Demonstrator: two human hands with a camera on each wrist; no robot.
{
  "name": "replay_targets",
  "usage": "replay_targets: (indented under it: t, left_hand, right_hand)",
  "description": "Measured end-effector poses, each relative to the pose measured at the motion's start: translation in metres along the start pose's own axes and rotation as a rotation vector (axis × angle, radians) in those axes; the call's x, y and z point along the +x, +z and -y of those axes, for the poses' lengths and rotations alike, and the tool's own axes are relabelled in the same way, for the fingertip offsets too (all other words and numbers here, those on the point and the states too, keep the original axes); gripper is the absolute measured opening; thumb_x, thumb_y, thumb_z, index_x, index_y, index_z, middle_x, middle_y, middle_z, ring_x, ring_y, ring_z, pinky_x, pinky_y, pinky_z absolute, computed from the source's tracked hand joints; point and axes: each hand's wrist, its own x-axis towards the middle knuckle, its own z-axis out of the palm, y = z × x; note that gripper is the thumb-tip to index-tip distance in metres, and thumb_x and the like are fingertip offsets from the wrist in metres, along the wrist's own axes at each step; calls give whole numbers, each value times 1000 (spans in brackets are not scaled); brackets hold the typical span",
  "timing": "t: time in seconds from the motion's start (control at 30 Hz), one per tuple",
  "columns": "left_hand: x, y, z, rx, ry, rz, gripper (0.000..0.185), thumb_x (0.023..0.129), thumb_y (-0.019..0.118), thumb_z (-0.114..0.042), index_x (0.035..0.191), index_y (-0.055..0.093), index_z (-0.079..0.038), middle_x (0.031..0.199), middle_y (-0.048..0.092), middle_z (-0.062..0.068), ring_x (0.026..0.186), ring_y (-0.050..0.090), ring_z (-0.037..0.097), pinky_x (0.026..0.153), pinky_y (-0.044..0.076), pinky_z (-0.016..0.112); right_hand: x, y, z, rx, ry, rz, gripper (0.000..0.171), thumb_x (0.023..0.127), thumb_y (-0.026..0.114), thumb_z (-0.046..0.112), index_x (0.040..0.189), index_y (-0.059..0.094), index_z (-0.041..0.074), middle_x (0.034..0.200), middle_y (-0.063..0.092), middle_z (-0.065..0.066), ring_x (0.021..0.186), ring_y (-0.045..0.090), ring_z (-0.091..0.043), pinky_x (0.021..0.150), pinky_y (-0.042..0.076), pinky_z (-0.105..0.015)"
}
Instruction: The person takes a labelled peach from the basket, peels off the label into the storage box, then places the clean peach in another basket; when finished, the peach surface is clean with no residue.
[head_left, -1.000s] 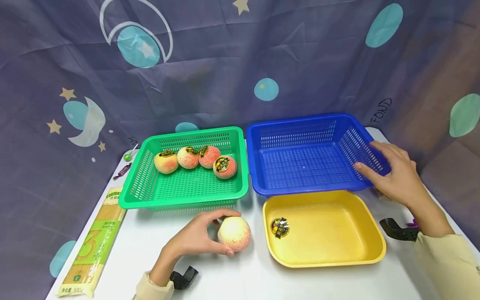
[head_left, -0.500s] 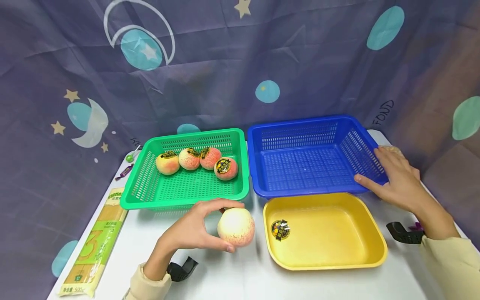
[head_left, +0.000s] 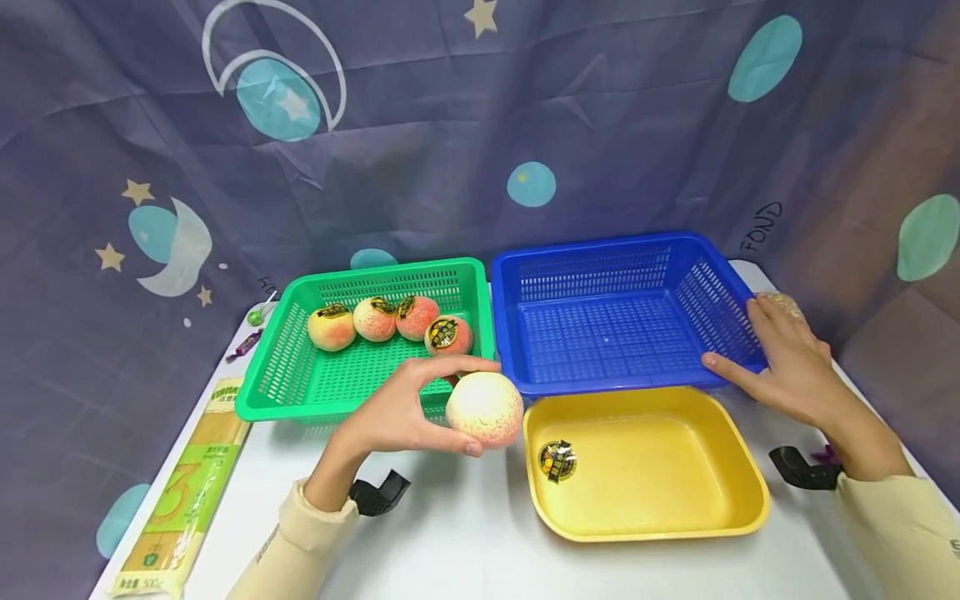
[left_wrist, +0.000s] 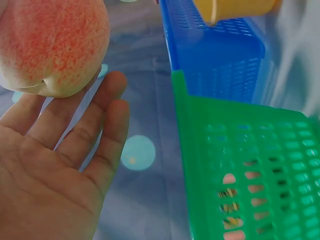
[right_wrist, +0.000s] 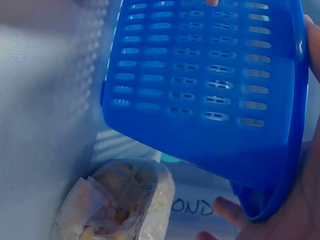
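Note:
My left hand (head_left: pixel 408 408) holds a peach (head_left: pixel 486 408) between thumb and fingers, raised over the front right corner of the green basket (head_left: pixel 300 410). In the left wrist view the peach (left_wrist: pixel 57 45) shows its pink side, with some fingers stretched loosely below it. Inside the green basket, several more peaches (head_left: pixel 333 327) with black stickers lie in a row. My right hand (head_left: pixel 791 375) grips the right corner of the blue basket (head_left: pixel 600 325), thumb at the front rim and fingers along the side. In the right wrist view, fingertips (right_wrist: pixel 230 210) reach past the rim.
A yellow tub (head_left: pixel 660 467) with a round sticker inside stands before the blue basket. Spaghetti (head_left: pixel 183 492), a wrapped candy (head_left: pixel 245 344) and a green lollipop (head_left: pixel 257 317) line the left edge. A clear bag (right_wrist: pixel 125 200) of pale pieces lies beyond the blue basket. A patterned cloth (head_left: pixel 450 142) hangs behind.
My left hand has lifted the peach off the table and moved it up and slightly right, toward the baskets. The right hand has shifted slightly at the blue basket, which stays in place.

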Motion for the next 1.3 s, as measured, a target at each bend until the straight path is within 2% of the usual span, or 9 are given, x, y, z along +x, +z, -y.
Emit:
replay_targets:
  t: [0.17,0.37,0.57,0.77,0.93,1.07,1.3]
  left_hand:
    - [27,5,-3,7,-13,17,75,67,94,-27,136,64,-32,123,68,-15,106,62,13,92,55,39]
    - [60,12,-9,29,1,39,70,71,92,-32,135,64,-36,122,67,-17,104,59,11,92,53,45]
    - [95,17,-12,19,45,59,66,75,90,-33,136,64,-29,122,68,-12,104,58,11,90,55,43]
    - [125,20,-14,-3,46,73,69,76,89,-34,139,62,-28,123,66,-10,106,58,10,90,56,37]
    - [148,22,-16,-15,56,69,70,76,89,-36,140,61,-27,128,64,-9,105,59,11,88,56,31]
    - [165,26,-16,-32,36,68,69,77,88,-37,140,60,-28,131,62,-9,105,59,13,89,55,30]
    - [187,36,-13,-51,32,80,71,79,87,-35,143,57,-26,133,60,-8,110,58,11,90,54,27]
  right_hand:
    - [0,-1,0,-5,9,15,105,94,59,56,162,1,1,169,-3,-27,151,1,-60,103,8,-87]
    - [-1,-2,1,12,20,40,104,96,57,56,162,-2,2,168,-5,-28,149,0,-62,103,2,-90]
    - [-2,-1,1,13,27,45,105,96,57,56,161,-4,0,167,-6,-30,148,-1,-64,103,-2,-89]
    - [-2,-2,2,13,33,51,106,96,56,56,161,-5,1,167,-7,-30,148,-1,-63,104,-2,-87]
    - [-1,-2,3,9,33,57,105,96,56,57,162,-5,1,167,-8,-29,149,-1,-62,103,0,-88]
    - [-1,-3,4,10,23,58,105,95,57,56,161,-4,0,167,-7,-30,149,0,-61,103,1,-88]
    - [-3,-5,3,15,14,62,105,96,58,54,161,-3,-1,168,-7,-30,150,-2,-59,107,1,-85]
